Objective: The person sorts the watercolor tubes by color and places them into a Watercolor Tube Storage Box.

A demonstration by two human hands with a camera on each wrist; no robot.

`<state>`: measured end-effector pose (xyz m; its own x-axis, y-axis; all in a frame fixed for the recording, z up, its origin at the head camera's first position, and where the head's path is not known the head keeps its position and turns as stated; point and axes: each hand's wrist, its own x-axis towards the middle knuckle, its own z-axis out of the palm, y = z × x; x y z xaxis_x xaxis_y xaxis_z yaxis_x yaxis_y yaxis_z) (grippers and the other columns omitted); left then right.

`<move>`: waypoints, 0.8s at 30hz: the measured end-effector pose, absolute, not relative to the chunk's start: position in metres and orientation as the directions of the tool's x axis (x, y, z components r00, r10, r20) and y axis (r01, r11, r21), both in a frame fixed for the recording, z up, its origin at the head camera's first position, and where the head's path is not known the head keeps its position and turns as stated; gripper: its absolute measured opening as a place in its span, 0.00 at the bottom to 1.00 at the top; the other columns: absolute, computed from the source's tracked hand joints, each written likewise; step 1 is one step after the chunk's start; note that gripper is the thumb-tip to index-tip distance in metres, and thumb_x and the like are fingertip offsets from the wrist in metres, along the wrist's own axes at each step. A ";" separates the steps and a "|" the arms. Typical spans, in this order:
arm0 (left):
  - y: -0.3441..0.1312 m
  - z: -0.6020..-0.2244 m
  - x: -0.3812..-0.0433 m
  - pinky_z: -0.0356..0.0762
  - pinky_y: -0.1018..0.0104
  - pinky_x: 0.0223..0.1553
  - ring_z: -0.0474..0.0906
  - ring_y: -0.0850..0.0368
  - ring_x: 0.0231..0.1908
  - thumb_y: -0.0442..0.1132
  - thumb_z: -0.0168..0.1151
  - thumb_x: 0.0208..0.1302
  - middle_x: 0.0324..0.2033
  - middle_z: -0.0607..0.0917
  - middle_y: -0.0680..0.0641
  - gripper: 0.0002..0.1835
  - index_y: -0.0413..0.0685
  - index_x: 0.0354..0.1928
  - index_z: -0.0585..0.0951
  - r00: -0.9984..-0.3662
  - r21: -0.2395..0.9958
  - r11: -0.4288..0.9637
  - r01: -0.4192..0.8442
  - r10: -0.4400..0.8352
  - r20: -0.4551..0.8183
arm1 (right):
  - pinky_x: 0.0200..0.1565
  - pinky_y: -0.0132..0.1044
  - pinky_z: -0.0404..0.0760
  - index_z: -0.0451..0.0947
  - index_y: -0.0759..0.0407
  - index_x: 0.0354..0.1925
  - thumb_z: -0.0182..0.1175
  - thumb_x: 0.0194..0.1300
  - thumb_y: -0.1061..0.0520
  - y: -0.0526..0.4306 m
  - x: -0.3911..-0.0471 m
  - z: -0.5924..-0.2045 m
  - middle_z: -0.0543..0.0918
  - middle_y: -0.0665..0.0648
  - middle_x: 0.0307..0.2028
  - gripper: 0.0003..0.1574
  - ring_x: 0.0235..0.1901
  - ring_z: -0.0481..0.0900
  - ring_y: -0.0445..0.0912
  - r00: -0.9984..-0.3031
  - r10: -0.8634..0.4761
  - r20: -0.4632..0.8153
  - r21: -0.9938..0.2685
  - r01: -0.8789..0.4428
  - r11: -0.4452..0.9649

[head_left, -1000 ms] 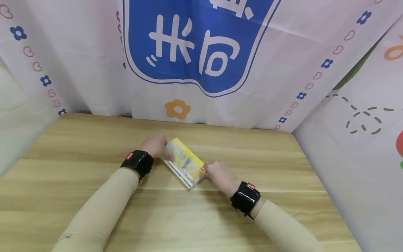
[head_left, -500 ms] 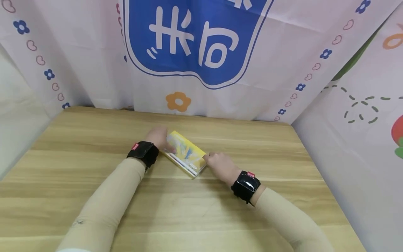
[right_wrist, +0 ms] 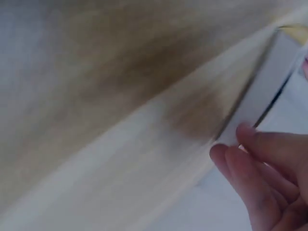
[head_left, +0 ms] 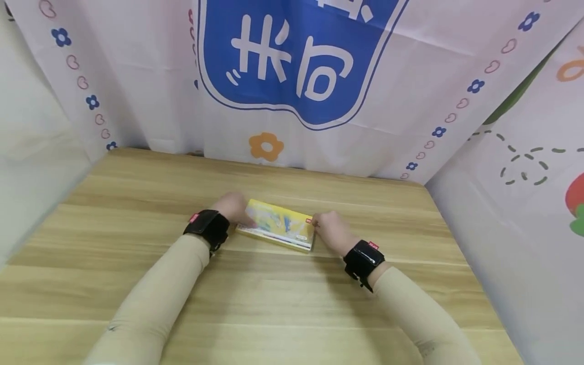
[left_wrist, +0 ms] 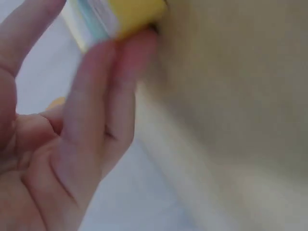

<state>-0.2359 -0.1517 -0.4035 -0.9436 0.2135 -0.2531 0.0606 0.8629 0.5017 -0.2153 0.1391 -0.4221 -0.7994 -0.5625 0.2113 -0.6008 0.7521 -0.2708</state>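
A flat yellow box (head_left: 278, 223) with a pale blue picture on its cover lies slightly aslant on the wooden table. My left hand (head_left: 232, 208) grips its left end, thumb over the cover. In the left wrist view, the fingers of that left hand (left_wrist: 91, 110) are bent against the box's yellow end (left_wrist: 137, 17), with the image blurred. At the opposite end, my right hand (head_left: 335, 230) pinches the far right corner. The right wrist view has the thumb and fingers of this right hand (right_wrist: 269, 173) at one end of the box's white narrow side (right_wrist: 267, 82).
The wooden table (head_left: 255, 309) extends on all sides of the box. Behind it hangs a white cloth (head_left: 401, 96) with a blue printed emblem. A printed white panel (head_left: 515, 218) stands along the right side, and a pale cloth (head_left: 36, 152) borders the left.
The box has turned from a steep diagonal to nearly level, its right end swinging away and to the right. My right hand has moved along with it; both hands keep hold.
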 end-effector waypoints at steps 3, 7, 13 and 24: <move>-0.156 -0.409 -0.224 0.66 0.66 0.26 0.65 0.57 0.21 0.46 0.80 0.55 0.19 0.70 0.51 0.20 0.42 0.25 0.77 -0.918 0.565 0.823 0.056 0.265 -0.295 | 0.48 0.44 0.85 0.88 0.65 0.42 0.66 0.64 0.70 0.145 -0.215 -0.423 0.89 0.61 0.43 0.09 0.46 0.87 0.53 -0.875 -0.470 0.119 -0.481 -0.465 0.743; -0.157 -0.409 -0.206 0.64 0.69 0.24 0.66 0.59 0.19 0.44 0.78 0.58 0.18 0.73 0.51 0.17 0.39 0.34 0.81 -0.893 0.639 0.769 0.011 0.295 -0.340 | 0.48 0.41 0.82 0.86 0.61 0.53 0.69 0.65 0.63 0.149 -0.204 -0.425 0.86 0.61 0.54 0.17 0.56 0.82 0.53 -0.920 -0.389 -0.051 -0.692 -0.248 0.678; -0.147 -0.396 -0.185 0.71 0.64 0.31 0.73 0.53 0.27 0.43 0.77 0.58 0.30 0.80 0.45 0.22 0.34 0.44 0.79 -0.899 0.641 0.767 0.042 0.309 -0.311 | 0.39 0.34 0.81 0.79 0.64 0.62 0.70 0.61 0.66 0.158 -0.179 -0.414 0.80 0.65 0.62 0.30 0.41 0.84 0.49 -0.899 -0.421 -0.121 -0.711 -0.217 0.669; -0.168 -0.367 -0.205 0.82 0.49 0.44 0.81 0.39 0.40 0.43 0.62 0.74 0.45 0.82 0.30 0.24 0.27 0.58 0.74 -0.944 0.576 0.809 0.116 0.270 -0.189 | 0.73 0.58 0.56 0.49 0.66 0.79 0.63 0.73 0.49 0.168 -0.214 -0.379 0.54 0.70 0.77 0.50 0.74 0.57 0.67 -0.788 -0.575 -0.222 -0.527 -0.399 0.750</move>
